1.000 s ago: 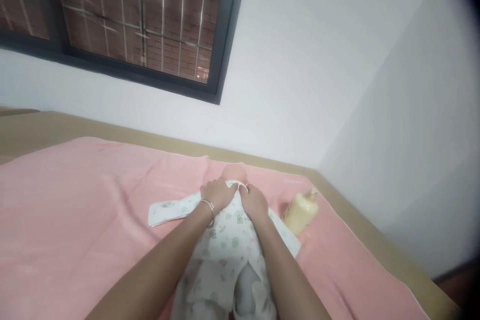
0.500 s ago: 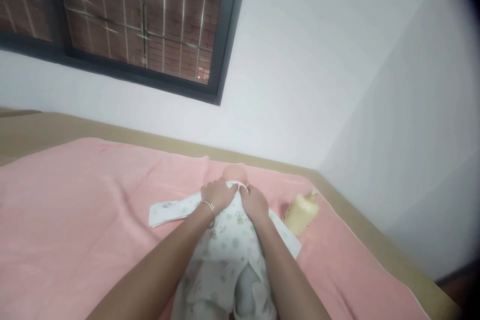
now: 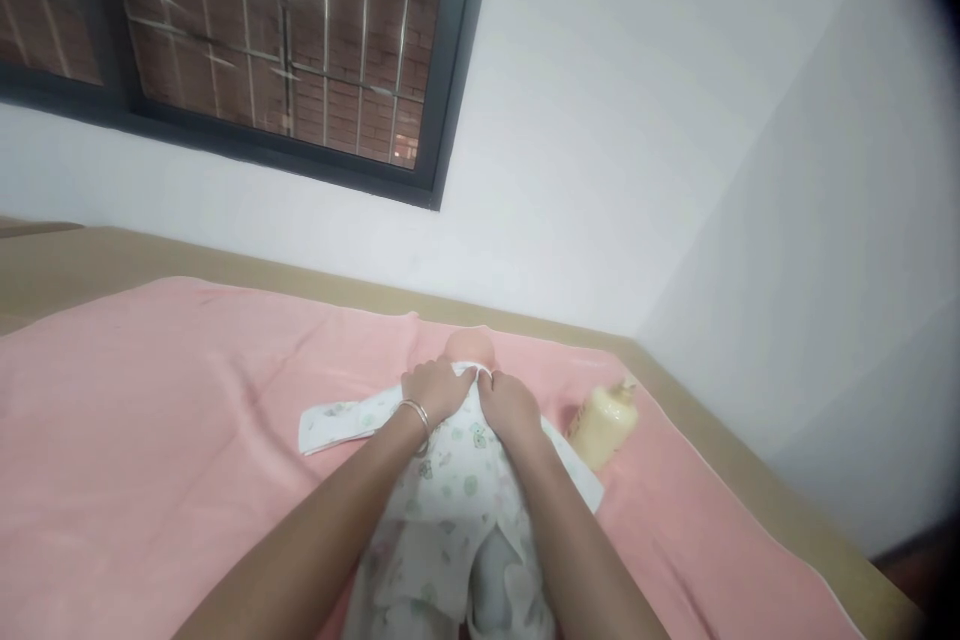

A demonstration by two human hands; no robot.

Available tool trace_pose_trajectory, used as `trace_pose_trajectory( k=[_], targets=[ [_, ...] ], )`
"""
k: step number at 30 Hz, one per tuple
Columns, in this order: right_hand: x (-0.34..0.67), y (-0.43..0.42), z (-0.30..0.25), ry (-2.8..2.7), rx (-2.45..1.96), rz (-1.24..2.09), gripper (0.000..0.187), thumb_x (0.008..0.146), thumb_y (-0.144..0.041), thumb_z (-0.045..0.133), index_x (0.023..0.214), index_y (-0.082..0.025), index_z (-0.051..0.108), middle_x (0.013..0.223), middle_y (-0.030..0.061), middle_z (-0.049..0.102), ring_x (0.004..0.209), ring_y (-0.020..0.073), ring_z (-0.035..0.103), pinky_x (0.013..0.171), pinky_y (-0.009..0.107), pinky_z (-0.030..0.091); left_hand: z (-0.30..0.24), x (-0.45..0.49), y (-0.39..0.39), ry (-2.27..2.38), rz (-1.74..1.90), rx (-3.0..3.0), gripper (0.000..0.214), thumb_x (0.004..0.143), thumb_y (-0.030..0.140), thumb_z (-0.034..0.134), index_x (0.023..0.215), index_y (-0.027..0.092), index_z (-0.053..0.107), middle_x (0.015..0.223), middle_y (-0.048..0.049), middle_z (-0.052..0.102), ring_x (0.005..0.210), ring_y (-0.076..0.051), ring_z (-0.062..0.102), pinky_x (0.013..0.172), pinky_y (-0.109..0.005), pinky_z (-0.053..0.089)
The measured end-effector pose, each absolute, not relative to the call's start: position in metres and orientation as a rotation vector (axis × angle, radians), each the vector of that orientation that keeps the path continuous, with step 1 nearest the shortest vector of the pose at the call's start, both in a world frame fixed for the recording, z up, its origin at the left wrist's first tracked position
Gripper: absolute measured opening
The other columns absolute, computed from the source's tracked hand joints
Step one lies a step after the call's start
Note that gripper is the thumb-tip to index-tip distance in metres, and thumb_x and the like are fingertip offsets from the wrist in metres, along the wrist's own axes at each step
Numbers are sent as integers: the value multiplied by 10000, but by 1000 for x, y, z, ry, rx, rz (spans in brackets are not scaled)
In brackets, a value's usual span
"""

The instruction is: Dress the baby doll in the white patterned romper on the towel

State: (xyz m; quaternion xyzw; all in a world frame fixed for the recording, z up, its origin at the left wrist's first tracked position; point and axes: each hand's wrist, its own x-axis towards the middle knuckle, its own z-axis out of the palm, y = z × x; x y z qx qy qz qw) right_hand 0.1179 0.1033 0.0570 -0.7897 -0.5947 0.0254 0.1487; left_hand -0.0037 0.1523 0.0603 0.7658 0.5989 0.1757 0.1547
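Observation:
A baby doll (image 3: 471, 348) lies on its back on a pink towel (image 3: 150, 420), dressed in a white printed garment (image 3: 450, 500) with one sleeve spread out to the left. Only the top of its head shows beyond my hands. My left hand (image 3: 433, 388), with a silver bangle on the wrist, rests at the doll's neck with fingers curled on the garment's collar. My right hand (image 3: 511, 406) sits beside it, fingers also closed on the collar edge. The two hands touch at the fingertips.
A pale yellow bottle (image 3: 602, 424) lies on the towel just right of the doll. The towel covers a tan bed (image 3: 750, 480) set into a white-walled corner. A dark-framed window (image 3: 300, 50) with bars is above at the left.

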Motion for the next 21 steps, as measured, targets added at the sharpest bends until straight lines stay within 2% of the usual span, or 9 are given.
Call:
trace_pose_trajectory(
  k=[5,9,16,21],
  targets=[
    [103,88,70,-1808,-2237,-110,475,918,-373,240,898,-112,635,866,164,637,819,244,590,696,317,384,57,-4,156,1708,528,2211,603,775,667,278,1061,232,582,1042,-111,642,986,-300,566,795,-399,378],
    [103,83,77,-1870,-2219,-81,415,897,-371,305,912,-121,637,884,156,642,814,242,591,698,315,385,61,-4,150,1728,485,2246,575,811,610,259,1032,195,590,1032,-125,640,980,-300,566,791,-399,385],
    [131,92,71,-1824,-2095,278,545,920,-477,202,1006,-160,637,1040,119,637,931,209,578,736,276,389,75,1,119,1764,405,2511,465,880,425,271,993,122,605,981,-170,633,938,-302,564,803,-438,362],
    [122,86,76,-1859,-2167,171,571,919,-480,194,959,-136,649,968,144,648,890,232,585,735,300,379,71,0,125,1751,434,2474,447,867,433,281,927,151,623,960,-156,640,933,-303,565,783,-440,366]
  ],
)
